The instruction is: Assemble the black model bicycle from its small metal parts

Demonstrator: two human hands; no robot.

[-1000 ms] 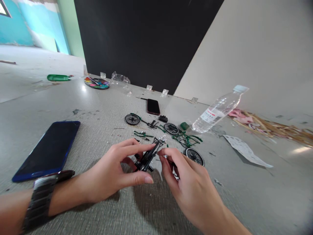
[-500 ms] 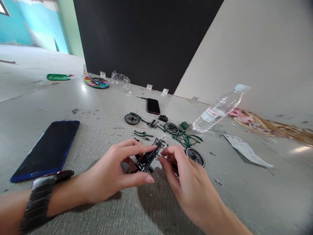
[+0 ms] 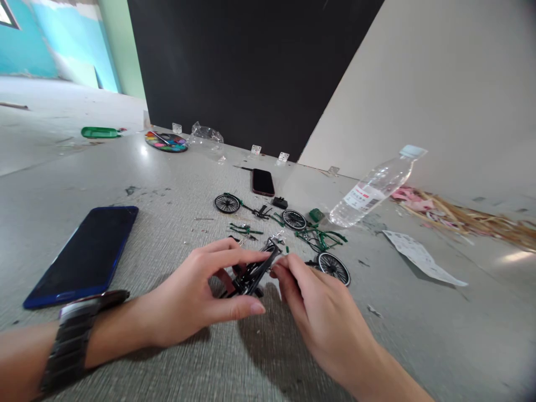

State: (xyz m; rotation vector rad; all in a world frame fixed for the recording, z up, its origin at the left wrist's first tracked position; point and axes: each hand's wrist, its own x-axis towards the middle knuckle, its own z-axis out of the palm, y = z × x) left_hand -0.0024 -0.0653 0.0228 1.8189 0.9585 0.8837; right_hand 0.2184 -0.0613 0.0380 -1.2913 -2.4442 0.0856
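My left hand (image 3: 205,279) is closed around a black model bicycle frame (image 3: 251,273), its index finger along the top and its thumb on the near side. At the frame's right side, my right hand (image 3: 322,312) pinches thumb and index finger together; whatever lies between those fingertips is too small and hidden to name. Beyond the hands lie green model bicycle parts: a green frame (image 3: 320,239), a thin green piece (image 3: 245,229) and spoked wheels, one (image 3: 293,219) behind the hands and another (image 3: 334,268) beside my right hand.
A large blue-edged phone (image 3: 84,257) lies left, a smaller phone (image 3: 263,182) at the back. To the right a clear bottle (image 3: 372,187) leans beside a printed paper sheet (image 3: 421,257). A paint palette (image 3: 166,142) and clear plastic packaging (image 3: 206,138) rest near the black board (image 3: 251,72).
My right hand's fingers have drawn together into a tighter pinch and turned slightly against the frame's side. My left hand keeps its hold almost unchanged.
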